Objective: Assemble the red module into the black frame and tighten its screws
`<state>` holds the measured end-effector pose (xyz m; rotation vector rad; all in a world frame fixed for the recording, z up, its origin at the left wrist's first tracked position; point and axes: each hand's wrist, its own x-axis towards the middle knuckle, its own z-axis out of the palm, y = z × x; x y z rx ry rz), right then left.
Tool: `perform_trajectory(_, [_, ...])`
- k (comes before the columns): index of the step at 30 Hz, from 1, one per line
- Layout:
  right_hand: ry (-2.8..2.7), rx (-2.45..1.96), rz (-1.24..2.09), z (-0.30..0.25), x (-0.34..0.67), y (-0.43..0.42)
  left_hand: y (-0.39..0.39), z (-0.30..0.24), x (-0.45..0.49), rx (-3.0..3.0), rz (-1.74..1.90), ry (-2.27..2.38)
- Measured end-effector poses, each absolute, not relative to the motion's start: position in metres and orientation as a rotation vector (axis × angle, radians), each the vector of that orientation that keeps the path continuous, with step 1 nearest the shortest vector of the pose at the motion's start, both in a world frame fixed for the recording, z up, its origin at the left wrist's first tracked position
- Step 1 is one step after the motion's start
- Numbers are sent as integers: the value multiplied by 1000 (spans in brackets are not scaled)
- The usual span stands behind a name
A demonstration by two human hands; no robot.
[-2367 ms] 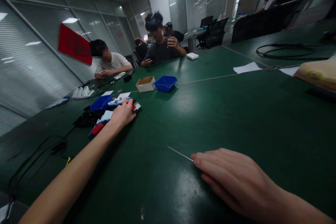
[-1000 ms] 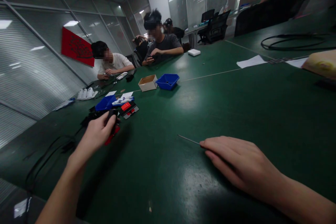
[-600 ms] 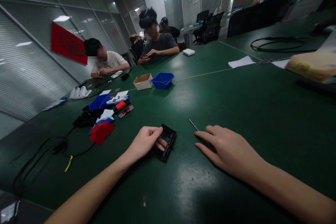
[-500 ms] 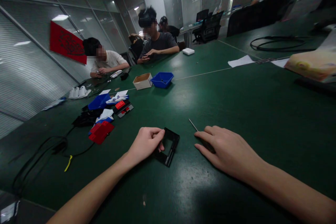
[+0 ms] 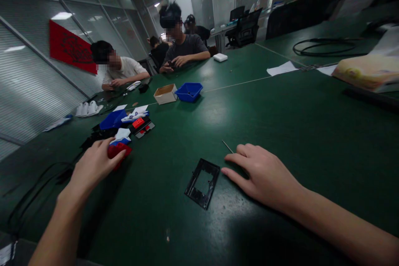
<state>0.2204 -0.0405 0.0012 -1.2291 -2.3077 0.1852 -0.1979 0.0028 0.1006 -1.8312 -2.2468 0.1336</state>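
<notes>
Left hand [image 5: 93,164]: on red plastic piece [image 5: 119,148], grip unclear
Right hand [image 5: 260,172]: your fingers hold thin metal rod [image 5: 227,146]
Black rectangular plastic frame [image 5: 198,198]: that hand's nine o'clock

The frame [image 5: 202,198] is black, glossy in patches and rectangular, with a rectangular opening through which the green table [image 5: 264,120] shows. It lies flat, its long sides running from seven toward one o'clock, small raised details along the opening's edges. The rod [image 5: 227,146], thin and metallic, lies between one and two o'clock from the frame, apart from it; its tip points between ten and eleven, its other end hidden under the right hand [image 5: 254,170]. The piece [image 5: 119,149], plain red, sits between nine and ten o'clock from the frame, partly covered by the left hand [image 5: 95,164].
</notes>
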Motion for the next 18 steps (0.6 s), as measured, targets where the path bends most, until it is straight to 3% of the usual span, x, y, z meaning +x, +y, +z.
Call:
perform_trajectory(4, [-2286, -1205, 219, -1, 217, -38, -7, 103, -228, -1796, 216, -2410])
perform_trajectory(10, [-2253, -1186, 282, -5, 220, -37, -20, 109, -198, -1826, -29, -2206])
perform_trajectory(18, [-2246, -1143, 290, -7, 220, -36, -47, 52, -89, -2630, -438, -1957])
